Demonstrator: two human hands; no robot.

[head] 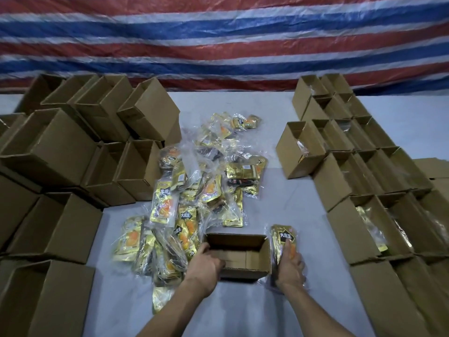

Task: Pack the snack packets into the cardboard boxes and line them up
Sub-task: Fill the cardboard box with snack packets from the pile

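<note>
While the open cardboard box (252,259) sits on the pale table (298,203) close to the person's body, both hands are at work on either side of it. The left hand (206,262) grips the box's left wall near the front corner, with the thumb outside and the fingers curled over the rim into the box. Inside, the brown floor flaps show. Just beside the box's right wall, the right hand (290,268) holds a small stack of gold snack packets (283,235) standing on end, the thumb pressed across the printed front of the top packet.

Behind the box and to its left lies a loose pile of packets (194,190), gold with orange and black print, many in clear wrapping. It reaches from the box's left side back toward the middle of the table.

On the left, open boxes (60,147) are heaped at tilted angles. On the right, more boxes (364,166) stand in rows, mouths up, and gold packets show in several. A red, white and blue striped tarp (218,40) hangs behind the table.
</note>
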